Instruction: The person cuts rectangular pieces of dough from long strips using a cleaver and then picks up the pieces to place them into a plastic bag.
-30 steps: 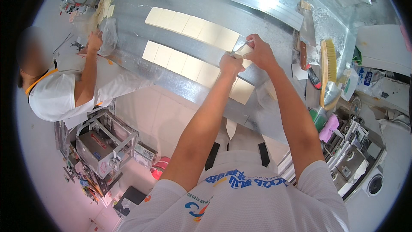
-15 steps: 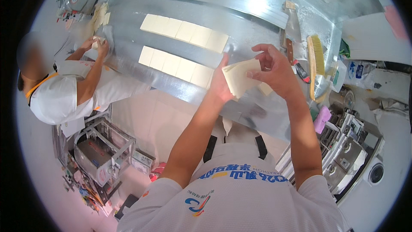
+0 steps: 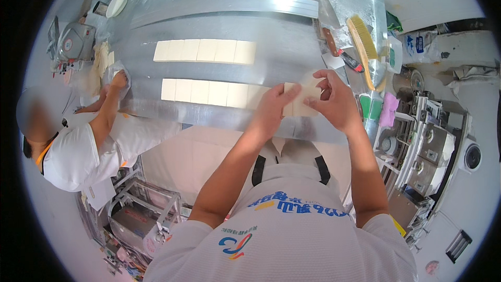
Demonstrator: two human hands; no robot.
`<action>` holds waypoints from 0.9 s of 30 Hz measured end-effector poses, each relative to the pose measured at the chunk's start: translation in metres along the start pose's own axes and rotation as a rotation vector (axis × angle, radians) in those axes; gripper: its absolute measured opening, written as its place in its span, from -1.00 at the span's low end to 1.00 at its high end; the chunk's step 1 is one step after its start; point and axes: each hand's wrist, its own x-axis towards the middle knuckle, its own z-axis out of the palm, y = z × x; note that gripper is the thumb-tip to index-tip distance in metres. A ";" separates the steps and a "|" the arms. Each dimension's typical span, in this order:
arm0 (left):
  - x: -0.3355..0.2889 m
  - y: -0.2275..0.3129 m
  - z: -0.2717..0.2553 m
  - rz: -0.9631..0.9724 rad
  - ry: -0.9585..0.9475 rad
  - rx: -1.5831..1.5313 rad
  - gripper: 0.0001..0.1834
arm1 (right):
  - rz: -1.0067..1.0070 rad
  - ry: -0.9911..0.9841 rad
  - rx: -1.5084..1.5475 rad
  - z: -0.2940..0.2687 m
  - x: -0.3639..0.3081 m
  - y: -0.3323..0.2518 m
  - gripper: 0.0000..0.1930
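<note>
Thin, pale square dough sheets lie in two rows on the metal table: a far row and a near row. At the right end of the near row, my left hand is closed, its thumb over some pale dough squares. Whether these are a stack in the hand or partly on the table I cannot tell. My right hand curls at their right side, thumb and fingers pinching a sheet smeared by motion. The left palm's underside is hidden.
A wooden-handled brush, a cleaver and a red-black cutter lie at the table's right. Another person works at the left end beside a scale. Machinery stands at the right.
The fanned dough stack seen before between my hands is now lower and flatter, with my left thumb over it. The view has shifted, and the co-worker's hands have moved.
</note>
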 end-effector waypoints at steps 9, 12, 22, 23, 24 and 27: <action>0.019 -0.031 0.036 -0.027 -0.018 -0.118 -0.46 | 0.086 0.070 0.133 -0.034 -0.013 0.039 -0.32; 0.025 -0.038 0.057 0.000 0.104 0.092 -0.51 | 0.064 0.018 0.235 -0.050 -0.012 0.057 -0.36; 0.039 -0.053 0.102 0.277 0.599 0.953 -0.69 | 0.243 -0.105 0.703 -0.113 -0.004 0.163 -0.66; 0.040 -0.052 0.111 0.266 0.558 0.832 -0.73 | 0.242 -0.101 0.676 -0.120 -0.002 0.165 -0.67; 0.041 -0.050 0.117 0.254 0.516 0.712 -0.75 | 0.209 -0.110 0.666 -0.126 0.001 0.169 -0.67; 0.047 -0.056 0.117 0.292 0.572 1.050 -0.75 | 0.140 -0.123 0.605 -0.137 -0.004 0.185 -0.69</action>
